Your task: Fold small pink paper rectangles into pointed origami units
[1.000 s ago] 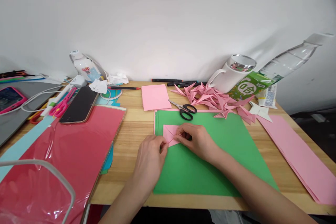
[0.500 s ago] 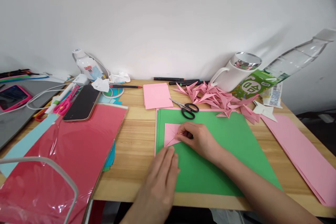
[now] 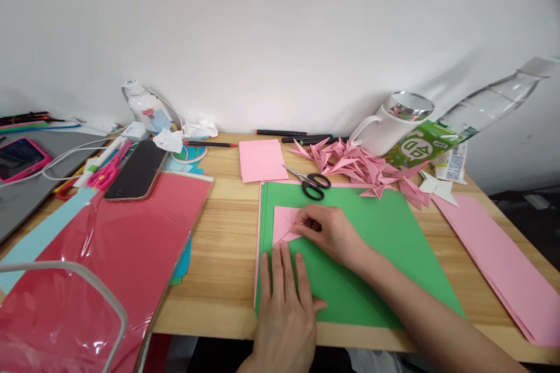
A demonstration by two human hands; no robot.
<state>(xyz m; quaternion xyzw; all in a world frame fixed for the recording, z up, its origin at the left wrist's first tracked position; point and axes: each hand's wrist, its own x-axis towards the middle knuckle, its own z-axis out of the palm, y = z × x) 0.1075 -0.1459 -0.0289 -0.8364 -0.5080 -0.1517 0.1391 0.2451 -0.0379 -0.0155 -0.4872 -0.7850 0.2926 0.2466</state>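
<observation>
A small pink paper with crease lines lies on the left part of a stack of green paper. My right hand pinches the pink paper's right side between thumb and fingers; the pinched part is hidden. Flat on the green stack, my left hand has its fingers spread, the tips at the pink paper's lower edge. Black-handled scissors lie just above, on the green stack's far edge. A stack of pink squares sits beyond to the left.
Folded pink paper pieces are heaped before a white mug. A clear bottle leans at the right, near pink strips. On the left are a red paper pack, a phone and a looped white cable.
My left hand has shifted right and turned upright, its fingers now spread on the green paper. The right hand keeps its pinch in nearly the same spot.
</observation>
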